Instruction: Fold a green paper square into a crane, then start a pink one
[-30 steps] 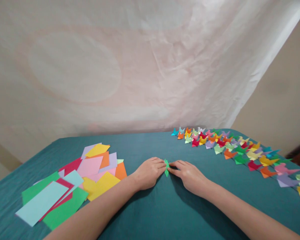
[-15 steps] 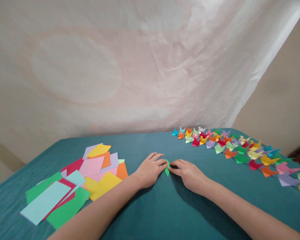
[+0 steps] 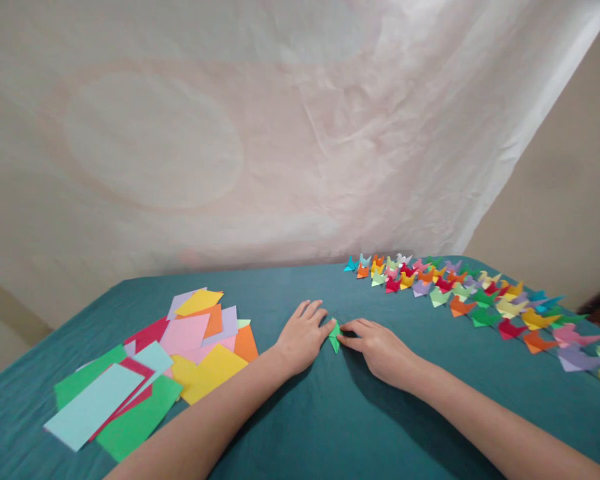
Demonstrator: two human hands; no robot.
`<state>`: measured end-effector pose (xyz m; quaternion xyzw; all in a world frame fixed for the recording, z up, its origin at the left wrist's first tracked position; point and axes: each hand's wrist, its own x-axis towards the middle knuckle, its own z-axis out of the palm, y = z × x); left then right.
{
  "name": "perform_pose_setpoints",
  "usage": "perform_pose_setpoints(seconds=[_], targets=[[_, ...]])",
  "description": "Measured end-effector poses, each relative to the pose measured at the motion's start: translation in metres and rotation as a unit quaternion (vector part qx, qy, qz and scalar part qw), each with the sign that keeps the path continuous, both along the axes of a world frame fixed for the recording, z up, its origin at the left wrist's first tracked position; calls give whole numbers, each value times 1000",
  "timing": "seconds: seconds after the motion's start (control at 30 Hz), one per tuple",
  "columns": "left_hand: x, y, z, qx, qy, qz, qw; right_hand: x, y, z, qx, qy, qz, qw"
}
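A small folded piece of green paper [image 3: 335, 338] lies near the middle of the table, its narrow point toward me. My right hand [image 3: 380, 347] pinches its right edge between thumb and fingers. On the other side my left hand [image 3: 303, 337] rests with fingers stretched out and spread, its thumb tip at the paper's left edge. The fingertips cover part of the paper's sides.
Loose sheets of coloured paper [image 3: 185, 333] overlap in a pile on the left, partly behind my left forearm. Rows of small folded paper birds [image 3: 463, 307] stand on the right. A pale cloth [image 3: 280, 133] hangs behind the teal-covered table [image 3: 300, 427].
My left hand has shifted slightly left and its fingers have lifted off the green paper, so more of it shows. The right hand keeps its place.
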<state>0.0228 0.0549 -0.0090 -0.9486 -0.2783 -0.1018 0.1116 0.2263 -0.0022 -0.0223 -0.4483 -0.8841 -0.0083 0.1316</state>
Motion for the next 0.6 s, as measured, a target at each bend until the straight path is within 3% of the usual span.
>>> perform_pose_setpoints(seconds=[0.2,0.4,0.6], targets=[[-2,-3,-4,17,-10,-13,1000,-2,-3,4,-1,-3,-3,1000],[-5,-11,-2,32,-12,-69,997,0,-3,3,-11,8,-8,1000],[-2,-14,5,20,-3,-59,998,0,-3,4,-23,7,-14,1000]])
